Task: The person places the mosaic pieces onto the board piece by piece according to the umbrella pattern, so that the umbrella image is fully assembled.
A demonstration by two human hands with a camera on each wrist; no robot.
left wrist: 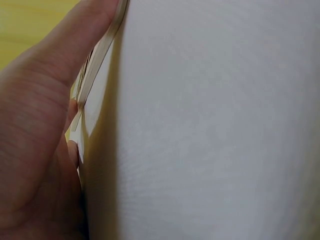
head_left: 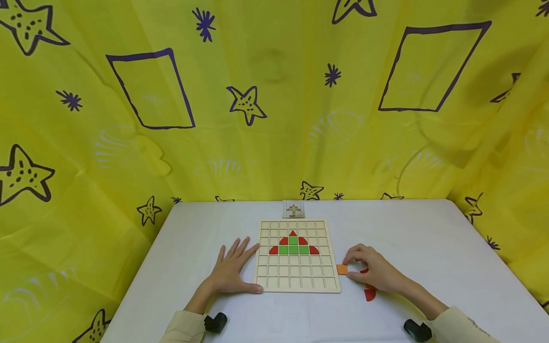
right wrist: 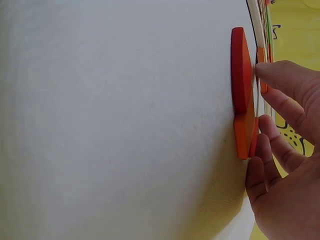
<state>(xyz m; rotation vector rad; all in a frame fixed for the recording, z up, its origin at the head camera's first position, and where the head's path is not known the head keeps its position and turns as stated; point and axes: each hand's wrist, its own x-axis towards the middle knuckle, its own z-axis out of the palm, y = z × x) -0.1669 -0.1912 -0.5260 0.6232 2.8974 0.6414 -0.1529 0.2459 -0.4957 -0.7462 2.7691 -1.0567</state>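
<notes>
A wooden grid board (head_left: 274,272) lies on the table, bearing green squares (head_left: 293,249) and red pieces (head_left: 274,250) in a stepped, pointed shape. With its fingers spread, my left hand (head_left: 230,270) rests at the board's left edge, thumb at the lower left corner. Just off the right edge, my right hand (head_left: 378,271) pinches an orange square tile (head_left: 341,269) between thumb and index finger. Loose red pieces (head_left: 370,294) lie under and beside that hand. The right wrist view shows a red piece (right wrist: 241,70) and an orange piece (right wrist: 243,137) near the curled fingers.
A small card (head_left: 293,209) printed with a similar stepped figure stands behind the board's top edge. White cloth (head_left: 206,224) covers the table. A yellow patterned curtain (head_left: 274,152) hangs along the back and sides.
</notes>
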